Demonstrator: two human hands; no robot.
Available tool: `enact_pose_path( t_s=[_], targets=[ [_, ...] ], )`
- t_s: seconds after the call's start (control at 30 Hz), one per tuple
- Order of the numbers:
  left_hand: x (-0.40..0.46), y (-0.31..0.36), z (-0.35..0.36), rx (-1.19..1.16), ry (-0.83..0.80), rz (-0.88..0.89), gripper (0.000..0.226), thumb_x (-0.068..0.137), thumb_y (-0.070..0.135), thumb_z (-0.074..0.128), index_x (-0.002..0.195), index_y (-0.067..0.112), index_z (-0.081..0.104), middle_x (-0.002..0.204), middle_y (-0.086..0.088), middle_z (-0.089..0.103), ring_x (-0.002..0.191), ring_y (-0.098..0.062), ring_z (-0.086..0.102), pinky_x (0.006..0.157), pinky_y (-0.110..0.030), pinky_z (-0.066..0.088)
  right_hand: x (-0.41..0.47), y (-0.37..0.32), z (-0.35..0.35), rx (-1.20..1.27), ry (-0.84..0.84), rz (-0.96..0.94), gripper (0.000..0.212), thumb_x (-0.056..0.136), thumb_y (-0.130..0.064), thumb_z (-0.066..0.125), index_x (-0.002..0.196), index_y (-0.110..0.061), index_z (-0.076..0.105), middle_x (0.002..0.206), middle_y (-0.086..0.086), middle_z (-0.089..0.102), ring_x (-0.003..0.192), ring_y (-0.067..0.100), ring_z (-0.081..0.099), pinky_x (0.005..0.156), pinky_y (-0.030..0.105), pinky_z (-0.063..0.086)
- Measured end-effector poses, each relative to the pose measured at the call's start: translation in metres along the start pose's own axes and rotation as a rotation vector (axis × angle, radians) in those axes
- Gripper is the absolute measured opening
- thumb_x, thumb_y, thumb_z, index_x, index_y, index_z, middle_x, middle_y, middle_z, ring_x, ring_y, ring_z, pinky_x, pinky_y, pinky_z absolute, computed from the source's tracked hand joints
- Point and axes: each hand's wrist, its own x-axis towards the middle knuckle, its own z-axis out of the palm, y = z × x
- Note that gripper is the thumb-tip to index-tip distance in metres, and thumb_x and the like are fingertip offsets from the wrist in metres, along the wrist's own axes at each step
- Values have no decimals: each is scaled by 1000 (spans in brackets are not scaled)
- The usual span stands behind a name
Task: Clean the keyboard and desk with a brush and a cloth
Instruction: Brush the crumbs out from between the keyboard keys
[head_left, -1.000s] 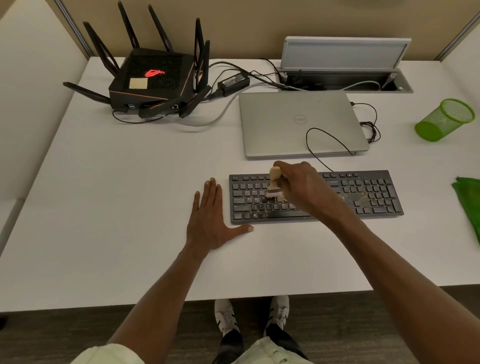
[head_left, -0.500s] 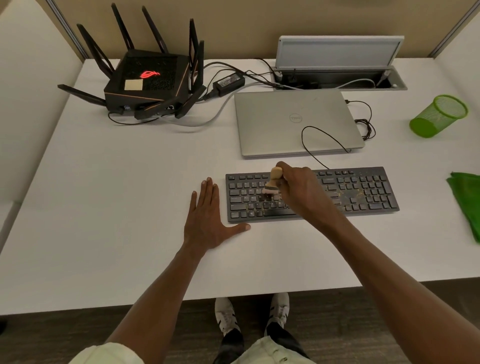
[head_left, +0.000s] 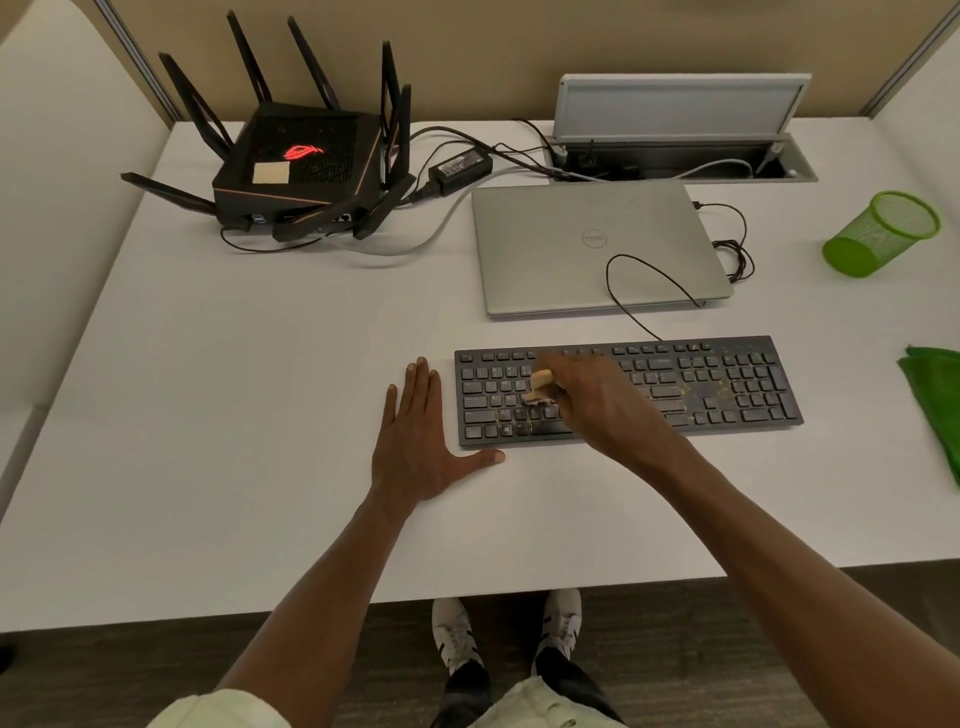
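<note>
A black keyboard (head_left: 727, 384) lies on the white desk (head_left: 234, 415), with yellowish crumbs scattered on its right half. My right hand (head_left: 602, 400) grips a small wooden-handled brush (head_left: 540, 387) whose bristles rest on the keys in the left-middle part of the keyboard. My left hand (head_left: 421, 447) lies flat on the desk, fingers apart, with its thumb along the keyboard's front left corner. A green cloth (head_left: 935, 400) sits at the desk's right edge, partly out of view.
A closed silver laptop (head_left: 597, 249) lies behind the keyboard with a black cable looped over it. A black router (head_left: 296, 166) with antennas stands at the back left beside a power adapter (head_left: 462, 163). A green mesh cup (head_left: 883, 234) lies tipped at the right. An open cable hatch (head_left: 675, 156) is at the back.
My right hand has drawn the brush a little toward the keyboard's front-left keys. My left hand has stayed flat beside the keyboard.
</note>
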Motion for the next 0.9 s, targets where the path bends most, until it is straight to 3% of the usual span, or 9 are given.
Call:
enact_pose_path(
  t_s=[0.2, 0.37, 0.43, 0.5, 0.7, 0.9],
  targets=[
    [0, 0, 1, 9, 4, 7, 145, 63, 107, 25, 162, 4, 0, 169, -10, -16, 156, -20, -18, 127, -42, -9, 12, -13, -5, 58, 82, -17, 8, 92, -4, 60, 95, -11, 59, 68, -6, 58, 55, 9, 50, 54, 13, 30],
    [0, 0, 2, -10, 12, 6, 145, 63, 107, 27, 162, 3, 2, 169, -10, -14, 157, -20, -16, 127, -42, -9, 2, -4, 3, 8, -8, -9, 15, 89, 1, 62, 99, -9, 63, 78, 4, 68, 63, 11, 55, 56, 13, 37],
    [0, -1, 2, -9, 13, 9, 146, 63, 107, 26, 162, 3, 2, 169, -10, -14, 157, -20, -16, 127, -43, -7, -1, 3, -2, -24, -7, 17, 18, 88, 1, 63, 101, -10, 62, 81, 6, 69, 67, 18, 63, 58, 24, 49],
    [0, -1, 3, -13, 13, 11, 146, 62, 108, 25, 162, 3, 3, 170, -10, -14, 157, -20, -16, 128, -44, -6, 0, 3, -6, -30, 41, 21, 16, 90, -1, 61, 102, -10, 61, 78, 5, 68, 65, 20, 62, 56, 28, 50],
    [0, 0, 2, 1, 4, 1, 147, 62, 108, 25, 162, 3, 2, 170, -11, -13, 157, -20, -16, 128, -45, -5, 6, -7, 2, 100, 26, 11, 11, 93, -3, 58, 95, -13, 62, 76, -12, 58, 60, -7, 49, 56, 7, 35],
    [0, 0, 1, 15, 3, 2, 146, 63, 108, 27, 162, 4, 1, 170, -10, -14, 156, -19, -17, 128, -44, -6, -5, 10, -12, -15, 51, 64, 13, 91, 0, 60, 99, -10, 60, 74, 2, 66, 60, 14, 57, 53, 11, 32]
  ],
)
